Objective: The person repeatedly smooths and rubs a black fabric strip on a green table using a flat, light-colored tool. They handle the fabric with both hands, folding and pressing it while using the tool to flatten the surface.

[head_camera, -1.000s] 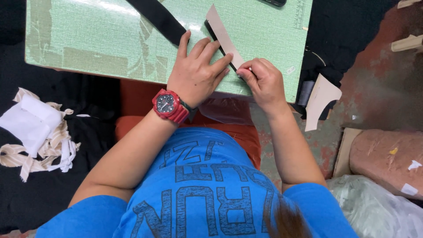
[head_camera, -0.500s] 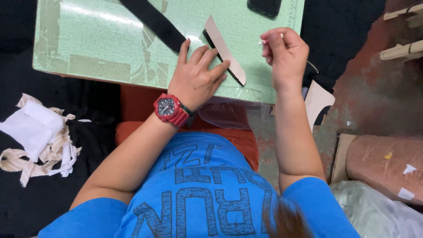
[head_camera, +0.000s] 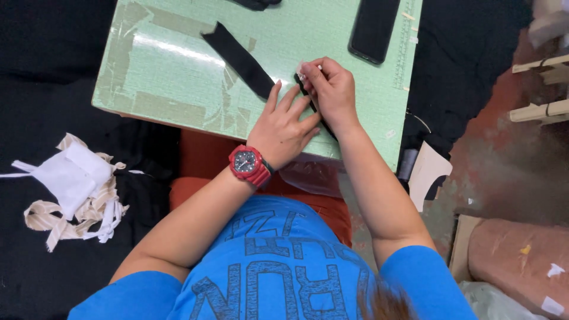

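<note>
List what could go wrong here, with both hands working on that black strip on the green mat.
1. The right hand pinches something small and white at the black strip while the left hand only lies flat beside it; the strip could shift or skew.
2. The work sits near the green mat's front edge, so the small piece could drop to the floor.
3. The black phone lies close by; an elbow sweep might nudge it.

— What are the hands doing?
— The left hand (head_camera: 283, 127), red watch (head_camera: 249, 165) on its wrist, lies flat on the green cutting mat (head_camera: 178, 71), pressing a black strip (head_camera: 240, 59). The right hand (head_camera: 332, 92) pinches something small and white at the strip's end.
— Anything else?
— A black phone (head_camera: 374, 26) on the mat; white fabric scraps (head_camera: 71, 184) lie left.
</note>
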